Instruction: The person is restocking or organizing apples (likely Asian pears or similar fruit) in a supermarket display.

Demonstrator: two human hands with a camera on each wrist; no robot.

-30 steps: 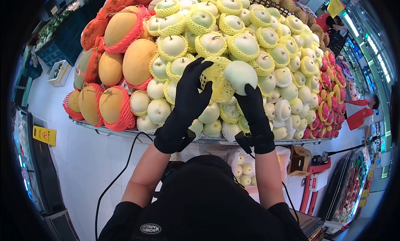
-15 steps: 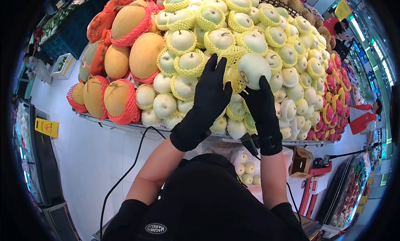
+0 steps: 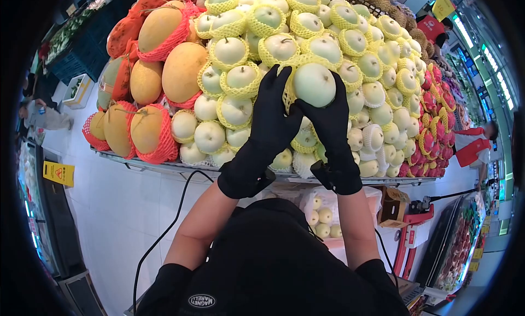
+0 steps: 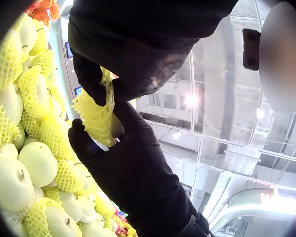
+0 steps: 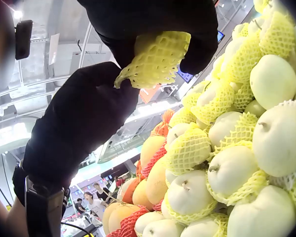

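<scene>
A pale green round fruit (image 3: 314, 85) is held up over the piled fruit, with a yellow foam net (image 4: 96, 118) around part of it. My right hand (image 3: 330, 116), gloved in black, grips the fruit from below and the right side. On its left, my left hand (image 3: 273, 116) pinches the net's edge between fingers and thumb. In the right wrist view the net (image 5: 158, 59) covers the fruit's underside, between the left hand (image 5: 89, 106) and the right hand (image 5: 158, 19). The two hands are close together at the thumbs.
Many netted pale fruits (image 3: 235, 111) fill the sloped display. Orange melons (image 3: 183, 72) in red nets lie at the left, dragon fruits (image 3: 432, 130) at the right. Below the display edge stand a lined box of fruit (image 3: 325, 220) and a cardboard box (image 3: 392, 206). People are in the background.
The fruit has moved into the yellow net, which was beside it before. The left hand has come closer to the right, and the right hand has shifted its hold around the fruit.
</scene>
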